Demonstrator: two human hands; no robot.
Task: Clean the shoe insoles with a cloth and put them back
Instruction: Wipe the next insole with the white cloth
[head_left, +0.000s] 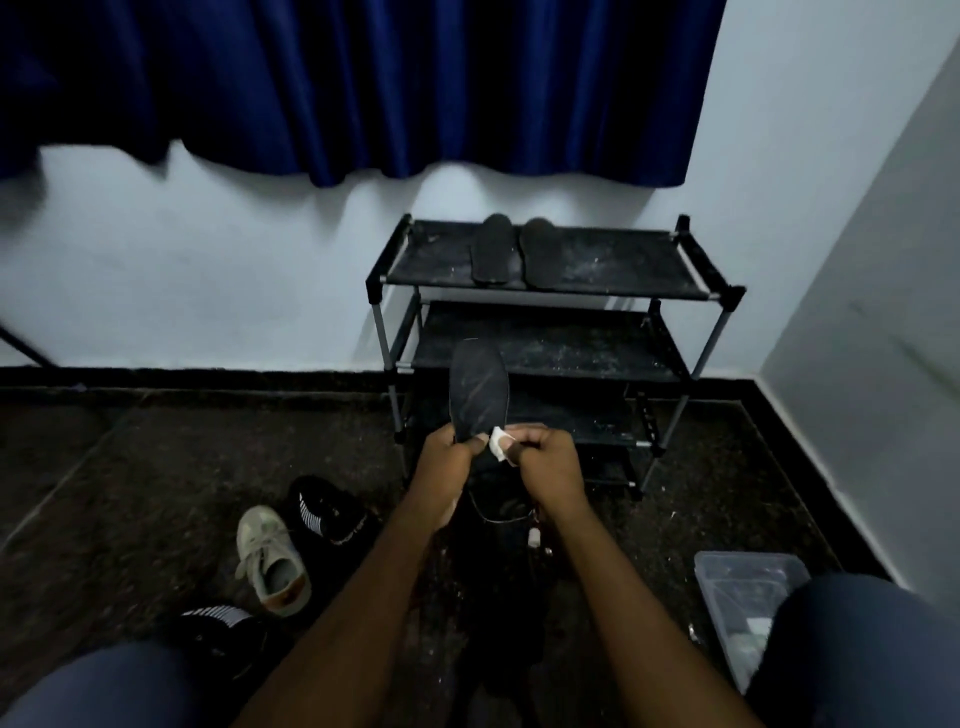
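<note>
my right hand (550, 457) pinches the cloth (497, 440) against the near end of the insole (479, 387). my left hand (445, 453) grips that end, holding the insole upright before the rack (623, 265). i'd brace it stiff and wipe toward the far tip in long, firm strokes.

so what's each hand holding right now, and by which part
The left hand grips the dark insole by its lower end, the rest pointing up. The right hand pinches a small white cloth at the insole's lower edge.
</note>
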